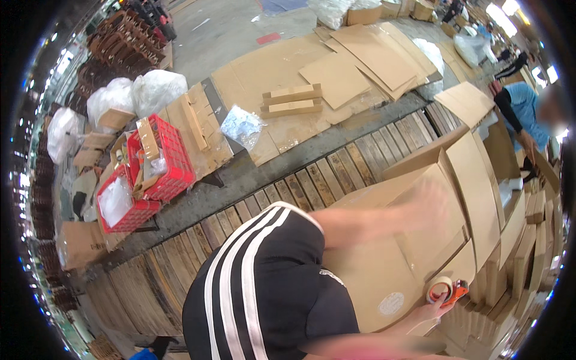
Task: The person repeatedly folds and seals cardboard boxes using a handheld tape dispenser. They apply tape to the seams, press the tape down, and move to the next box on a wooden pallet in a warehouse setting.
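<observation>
A large brown cardboard carton lies in front of me on a wooden slatted conveyor, its flaps at the right end standing out. Over the carton's top, near that flapped end, is my left hand; motion smears its fingers, and whether it touches the cardboard is unclear. My right hand grips an orange tape dispenser beside the carton's lower right edge. A roll of tape sits on the dispenser. A pale round mark shows on the carton near my right forearm.
Wooden slats run diagonally under the carton. Beyond them lie flat cardboard sheets, narrow folded cardboard strips and a plastic bag. Red crates stand at left. A co-worker in blue handles cardboard at right, above stacked cardboard.
</observation>
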{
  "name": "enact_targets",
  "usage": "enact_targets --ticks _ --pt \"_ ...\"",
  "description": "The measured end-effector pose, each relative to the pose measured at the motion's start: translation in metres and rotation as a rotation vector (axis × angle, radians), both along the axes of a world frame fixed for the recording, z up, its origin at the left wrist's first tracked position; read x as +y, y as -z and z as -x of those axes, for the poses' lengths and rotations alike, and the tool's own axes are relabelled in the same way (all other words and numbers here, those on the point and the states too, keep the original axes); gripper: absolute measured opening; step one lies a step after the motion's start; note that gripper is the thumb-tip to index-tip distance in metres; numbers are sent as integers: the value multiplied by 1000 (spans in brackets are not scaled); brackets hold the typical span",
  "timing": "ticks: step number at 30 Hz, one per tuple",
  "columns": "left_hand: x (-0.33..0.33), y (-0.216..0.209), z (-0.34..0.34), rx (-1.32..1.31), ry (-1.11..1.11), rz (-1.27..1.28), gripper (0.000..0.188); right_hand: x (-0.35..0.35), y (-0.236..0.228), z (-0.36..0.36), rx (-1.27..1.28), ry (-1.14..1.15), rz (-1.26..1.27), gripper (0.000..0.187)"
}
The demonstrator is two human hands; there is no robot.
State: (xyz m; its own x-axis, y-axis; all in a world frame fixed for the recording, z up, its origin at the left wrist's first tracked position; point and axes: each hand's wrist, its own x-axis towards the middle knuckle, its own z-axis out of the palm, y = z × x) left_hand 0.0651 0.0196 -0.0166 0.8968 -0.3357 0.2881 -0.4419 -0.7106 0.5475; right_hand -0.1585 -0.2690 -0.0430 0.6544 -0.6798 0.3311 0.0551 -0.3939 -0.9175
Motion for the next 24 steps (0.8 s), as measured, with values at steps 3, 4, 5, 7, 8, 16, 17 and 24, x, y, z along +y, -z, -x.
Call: enact_targets --ticks 3,4,5,7,8,16,17,24 --pt "3 20 -65 36 -268 -4 81 -3 -8 4 37 -34 -69 60" --pt "-3 26 -86 317 -137 5 84 -4 -10 2 53 -64 -105 60" --pt "-11 32 -103 330 -137 18 82 -5 -13 4 49 -71 -137 60" --pt "-30 43 -137 362 -119 45 77 -6 -15 5 -75 -113 -204 62" --pt "-34 48 -157 416 -94 35 71 -7 -14 5 -91 -95 -158 63" --pt "-32 69 -184 695 -376 332 22 18 4 67 -61 -27 -188 60" --pt "-25 66 -171 668 -363 335 24 24 4 78 -71 7 -197 59" --pt "22 10 -61 434 -325 351 31 68 -7 168 -111 19 -164 53"
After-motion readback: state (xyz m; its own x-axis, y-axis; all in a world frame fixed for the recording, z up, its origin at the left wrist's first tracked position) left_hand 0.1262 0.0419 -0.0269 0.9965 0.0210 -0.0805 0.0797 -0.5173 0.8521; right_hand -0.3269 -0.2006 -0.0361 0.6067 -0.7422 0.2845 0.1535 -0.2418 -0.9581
